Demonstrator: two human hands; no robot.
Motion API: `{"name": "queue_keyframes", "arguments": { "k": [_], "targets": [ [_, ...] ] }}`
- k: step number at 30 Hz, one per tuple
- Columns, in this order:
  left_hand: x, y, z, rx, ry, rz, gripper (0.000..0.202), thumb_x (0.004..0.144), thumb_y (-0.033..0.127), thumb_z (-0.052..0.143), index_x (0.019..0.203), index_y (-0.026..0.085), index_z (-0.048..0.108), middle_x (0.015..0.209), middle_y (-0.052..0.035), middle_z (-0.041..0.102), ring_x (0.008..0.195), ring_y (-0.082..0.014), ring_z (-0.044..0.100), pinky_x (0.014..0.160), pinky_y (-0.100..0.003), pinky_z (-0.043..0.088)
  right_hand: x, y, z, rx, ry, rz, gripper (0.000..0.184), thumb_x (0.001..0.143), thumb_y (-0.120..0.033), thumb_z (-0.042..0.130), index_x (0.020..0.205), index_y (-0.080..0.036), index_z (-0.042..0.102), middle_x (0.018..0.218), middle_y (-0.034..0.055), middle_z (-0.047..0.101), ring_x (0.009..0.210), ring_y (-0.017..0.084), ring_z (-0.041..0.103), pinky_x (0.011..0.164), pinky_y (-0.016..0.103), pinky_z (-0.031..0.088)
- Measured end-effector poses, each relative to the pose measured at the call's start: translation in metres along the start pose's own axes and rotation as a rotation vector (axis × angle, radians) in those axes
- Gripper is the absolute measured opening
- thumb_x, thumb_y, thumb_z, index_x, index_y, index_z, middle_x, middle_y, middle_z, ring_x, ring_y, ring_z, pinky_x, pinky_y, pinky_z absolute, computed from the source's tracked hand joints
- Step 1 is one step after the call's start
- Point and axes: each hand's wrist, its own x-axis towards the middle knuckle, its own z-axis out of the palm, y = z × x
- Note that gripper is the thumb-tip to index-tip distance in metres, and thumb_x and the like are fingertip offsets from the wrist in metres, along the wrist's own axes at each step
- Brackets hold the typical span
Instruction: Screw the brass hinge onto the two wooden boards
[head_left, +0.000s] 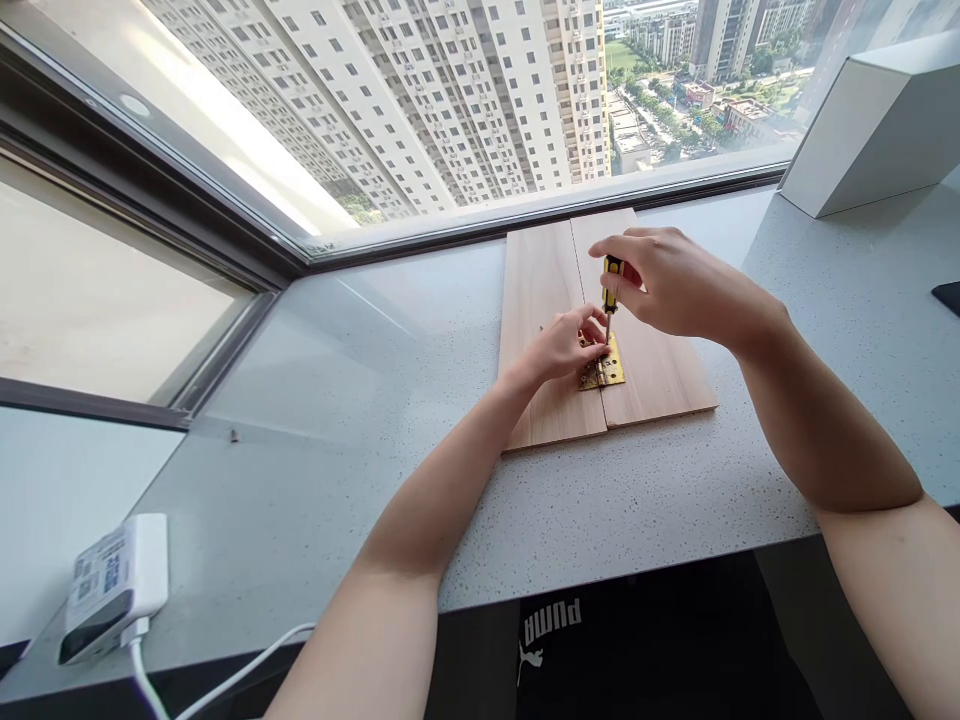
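Two wooden boards (660,385) lie side by side on the speckled counter, their long edges meeting. A brass-coloured hinge (613,372) rests across the seam between them. My right hand (667,275) is closed round the handle of a yellow and black screwdriver (611,290), which stands nearly upright with its shaft pointing down at the hinge. My left hand (566,342) is at the hinge, its thumb and fingers pinched close to the screwdriver's tip. Whatever sits between those fingertips is too small to make out, and they partly cover the hinge.
A white box (862,135) stands at the right by the window. On the left are a white device (120,580) and its white cable (244,672). The window frame (420,245) borders the back of the counter (390,400). A dark object (949,296) shows at the right edge.
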Motion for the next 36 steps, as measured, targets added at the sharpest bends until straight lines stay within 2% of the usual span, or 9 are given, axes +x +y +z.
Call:
{"name": "queue_keyframes", "arguments": {
  "k": [4, 11, 15, 18, 20, 24, 29, 33, 36],
  "targets": [
    [0.000, 0.001, 0.000, 0.003, -0.006, 0.005, 0.029, 0.094, 0.026, 0.089, 0.115, 0.025, 0.069, 0.100, -0.0036, 0.087, 0.100, -0.0254, 0.085, 0.093, -0.040, 0.067, 0.001, 0.003, 0.004, 0.007, -0.002, -0.012, 0.060, 0.118, -0.027, 0.049, 0.173, -0.012, 0.067, 0.132, 0.0193, 0.080, 0.122, 0.035, 0.070, 0.103, 0.047, 0.051],
    [0.000, 0.003, 0.000, 0.033, 0.002, -0.005, 0.027, 0.093, 0.022, 0.087, 0.114, 0.024, 0.069, 0.099, -0.0035, 0.087, 0.099, -0.0254, 0.085, 0.095, -0.042, 0.067, 0.012, -0.003, 0.013, -0.058, 0.053, 0.062, 0.017, 0.115, -0.034, 0.069, 0.120, -0.021, 0.080, 0.093, 0.0082, 0.076, 0.081, 0.025, 0.058, 0.081, 0.042, 0.043],
    [-0.001, 0.004, 0.001, 0.030, -0.001, -0.012, 0.025, 0.091, 0.024, 0.087, 0.111, 0.024, 0.071, 0.104, -0.0055, 0.088, 0.102, -0.0272, 0.085, 0.098, -0.045, 0.069, 0.014, -0.012, 0.017, -0.160, 0.091, 0.161, 0.025, 0.114, -0.044, 0.074, 0.101, -0.024, 0.071, 0.085, 0.0067, 0.070, 0.072, 0.022, 0.043, 0.072, 0.040, 0.034],
    [-0.003, 0.004, -0.005, 0.004, -0.042, 0.000, 0.028, 0.091, 0.027, 0.088, 0.115, 0.024, 0.073, 0.109, -0.0070, 0.088, 0.106, -0.0276, 0.085, 0.102, -0.047, 0.069, 0.013, -0.013, 0.020, -0.206, 0.082, 0.209, 0.025, 0.118, -0.043, 0.065, 0.105, -0.023, 0.072, 0.090, 0.0102, 0.072, 0.072, 0.023, 0.044, 0.071, 0.041, 0.035],
    [-0.005, 0.002, -0.015, -0.003, -0.033, 0.027, 0.032, 0.093, 0.028, 0.087, 0.122, 0.025, 0.075, 0.115, -0.0078, 0.089, 0.113, -0.0276, 0.085, 0.107, -0.048, 0.068, 0.013, -0.010, 0.024, -0.172, 0.081, 0.198, 0.021, 0.119, -0.035, 0.059, 0.122, -0.021, 0.073, 0.108, 0.0150, 0.078, 0.079, 0.025, 0.053, 0.073, 0.041, 0.039],
    [-0.010, -0.019, -0.045, -0.030, 0.258, 0.071, 0.027, 0.102, 0.032, 0.081, 0.127, 0.024, 0.075, 0.119, -0.0098, 0.088, 0.115, -0.0279, 0.084, 0.109, -0.048, 0.067, 0.016, -0.002, 0.031, -0.065, 0.074, 0.105, 0.033, 0.114, -0.021, 0.059, 0.146, -0.018, 0.065, 0.149, 0.0217, 0.075, 0.096, 0.027, 0.063, 0.080, 0.043, 0.045],
    [-0.021, -0.068, -0.060, -0.049, 0.738, -0.055, 0.013, 0.107, 0.034, 0.077, 0.113, 0.024, 0.071, 0.112, -0.0110, 0.084, 0.110, -0.0272, 0.082, 0.102, -0.044, 0.065, 0.010, 0.003, 0.023, 0.047, -0.017, 0.041, 0.036, 0.114, -0.015, 0.046, 0.143, -0.017, 0.066, 0.140, 0.0190, 0.079, 0.111, 0.031, 0.069, 0.091, 0.045, 0.049],
    [-0.024, -0.090, -0.052, -0.142, 0.803, -0.140, 0.012, 0.109, 0.034, 0.074, 0.109, 0.025, 0.068, 0.112, -0.0103, 0.083, 0.108, -0.0240, 0.080, 0.104, -0.040, 0.065, 0.004, 0.003, 0.013, 0.035, -0.060, 0.025, 0.043, 0.116, -0.018, 0.047, 0.153, -0.014, 0.069, 0.119, 0.0175, 0.081, 0.107, 0.032, 0.070, 0.091, 0.045, 0.050],
    [-0.021, -0.093, -0.048, -0.163, 0.782, -0.133, 0.013, 0.110, 0.038, 0.072, 0.108, 0.025, 0.067, 0.111, -0.0098, 0.083, 0.109, -0.0240, 0.080, 0.104, -0.039, 0.065, 0.005, 0.000, 0.010, -0.098, -0.033, 0.076, 0.026, 0.117, -0.027, 0.059, 0.133, -0.018, 0.077, 0.098, 0.0118, 0.076, 0.087, 0.029, 0.063, 0.080, 0.042, 0.045]
  ]
}}
